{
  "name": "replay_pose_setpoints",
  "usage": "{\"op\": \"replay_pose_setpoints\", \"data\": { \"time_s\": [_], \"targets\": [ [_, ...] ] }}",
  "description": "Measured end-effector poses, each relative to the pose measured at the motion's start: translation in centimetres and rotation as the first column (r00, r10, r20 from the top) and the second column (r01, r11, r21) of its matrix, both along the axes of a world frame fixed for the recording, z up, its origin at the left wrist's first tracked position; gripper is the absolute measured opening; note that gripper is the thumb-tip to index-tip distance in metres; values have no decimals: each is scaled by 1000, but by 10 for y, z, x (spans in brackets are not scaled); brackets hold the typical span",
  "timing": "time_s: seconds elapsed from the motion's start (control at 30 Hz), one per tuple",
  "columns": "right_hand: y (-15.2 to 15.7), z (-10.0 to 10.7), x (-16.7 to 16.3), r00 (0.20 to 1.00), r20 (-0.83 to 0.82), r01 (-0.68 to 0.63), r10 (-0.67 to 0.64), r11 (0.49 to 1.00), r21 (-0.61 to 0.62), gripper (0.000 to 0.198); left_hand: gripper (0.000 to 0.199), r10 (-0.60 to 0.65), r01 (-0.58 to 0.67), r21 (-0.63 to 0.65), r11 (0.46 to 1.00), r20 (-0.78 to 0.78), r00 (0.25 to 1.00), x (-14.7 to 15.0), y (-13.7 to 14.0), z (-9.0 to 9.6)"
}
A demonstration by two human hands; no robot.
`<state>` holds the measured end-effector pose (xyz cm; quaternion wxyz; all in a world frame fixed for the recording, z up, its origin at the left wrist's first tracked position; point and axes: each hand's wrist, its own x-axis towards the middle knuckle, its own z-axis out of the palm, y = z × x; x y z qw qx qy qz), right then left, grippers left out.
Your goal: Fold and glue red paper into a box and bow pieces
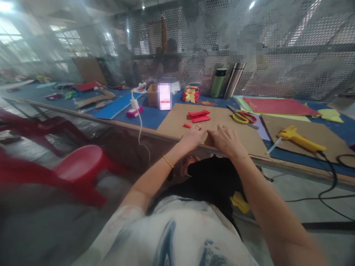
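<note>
Both my hands rest low on a brown cardboard sheet (174, 118), near the table's front edge. The fingers of my left hand (192, 137) are bent together, and what they hold is hidden. Close beside it, my right hand (226, 139) has its fingers curled down, with a tiny red piece (207, 130) showing at their tips. Just beyond the left fingers lies a short red roll (187, 125) with a thin curved wire by it. Farther back on the cardboard are folded red strips (199, 116). Scissors with yellow and red handles (240, 117) lie to the right.
A yellow glue gun (302, 139) with its cord lies on cardboard at right. Behind stand a green bottle (218, 83), a steel flask (234, 81) and a lit phone (164, 96). Red sheets (280, 106) lie back right. A red stool (80, 162) stands at left.
</note>
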<state>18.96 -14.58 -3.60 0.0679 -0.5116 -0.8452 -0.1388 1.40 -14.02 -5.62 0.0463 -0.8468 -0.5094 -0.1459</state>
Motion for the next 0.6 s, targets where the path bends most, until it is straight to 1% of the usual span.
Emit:
{"op": "replay_pose_setpoints", "data": {
  "time_s": [0.13, 0.27, 0.37, 0.43, 0.6],
  "targets": [
    [-3, 3, -1, 1000, 1, 9, -9, 1000, -11, 50, 46, 22, -21, -48, 999, 24, 999, -2, -2, 0],
    [-4, 7, -1, 1000, 23, 19, -18, 998, -53, 50, 47, 68, -67, -21, 998, 36, 997, -10, -3, -2],
    [-6, 11, -1, 999, 36, 20, -17, 997, -73, 50, 49, 59, -58, -17, 998, 33, 998, -17, -2, -4],
    [-8, 13, -2, 998, 49, 33, -29, 996, -82, 50, 49, 67, -66, -24, 998, 36, 997, -23, 0, -4],
    [-12, 19, -7, 994, 78, 80, -70, 989, -123, 54, 46, 137, -136, -44, 990, 16, 990, -46, 1, 3]
  ]
}}
